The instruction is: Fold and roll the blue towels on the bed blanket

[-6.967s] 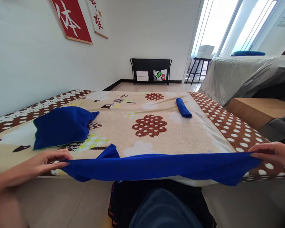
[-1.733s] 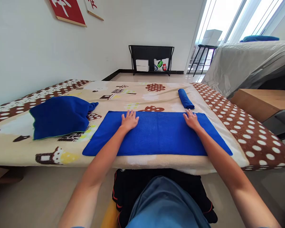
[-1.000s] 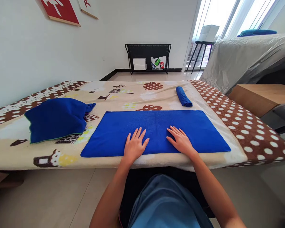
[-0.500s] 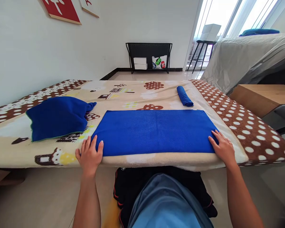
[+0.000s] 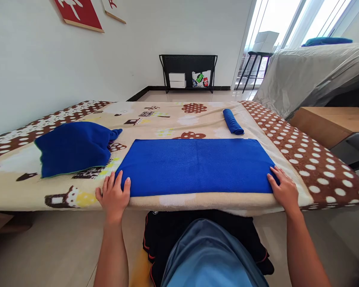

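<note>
A blue towel [image 5: 194,165] lies flat and folded lengthwise on the patterned blanket [image 5: 173,119] of a bed. My left hand [image 5: 113,195] rests flat on the towel's near left corner, fingers spread. My right hand [image 5: 283,189] lies flat on the near right corner, fingers apart. Neither hand grips the cloth. A pile of folded blue towels [image 5: 73,147] sits to the left of the flat one. A rolled blue towel [image 5: 232,121] lies beyond it at the far right.
The bed runs against a white wall on the left. A wooden side table [image 5: 326,121] stands to the right, with a grey-covered piece of furniture [image 5: 305,75] behind it. A black rack [image 5: 188,73] is at the far wall, and a stool [image 5: 253,69] by the window.
The towel was held stretched at the bed's edge, then laid flat. My hands slid from its middle outward to the two near corners and have barely moved in the last half second.
</note>
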Demonstrator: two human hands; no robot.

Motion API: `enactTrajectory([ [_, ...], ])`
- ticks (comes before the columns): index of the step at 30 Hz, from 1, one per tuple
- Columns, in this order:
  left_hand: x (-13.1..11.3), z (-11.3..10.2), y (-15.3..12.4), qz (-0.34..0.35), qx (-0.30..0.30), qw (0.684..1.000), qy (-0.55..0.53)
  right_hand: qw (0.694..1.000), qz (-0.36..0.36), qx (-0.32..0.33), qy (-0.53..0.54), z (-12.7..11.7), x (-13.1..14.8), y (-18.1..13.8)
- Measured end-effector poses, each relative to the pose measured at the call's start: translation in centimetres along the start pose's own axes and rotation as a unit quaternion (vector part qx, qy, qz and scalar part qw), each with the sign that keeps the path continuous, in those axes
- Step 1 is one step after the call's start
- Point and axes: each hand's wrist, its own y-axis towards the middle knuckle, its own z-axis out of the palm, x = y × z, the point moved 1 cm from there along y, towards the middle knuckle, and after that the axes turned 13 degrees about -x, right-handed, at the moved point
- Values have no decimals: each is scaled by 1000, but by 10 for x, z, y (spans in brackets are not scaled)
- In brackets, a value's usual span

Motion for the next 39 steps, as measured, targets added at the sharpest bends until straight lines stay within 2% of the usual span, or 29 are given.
enactTrajectory([
  [39, 3, 1, -2, -5, 7, 1000, 6, 1000, 3, -6, -11, 1, 1, -3],
])
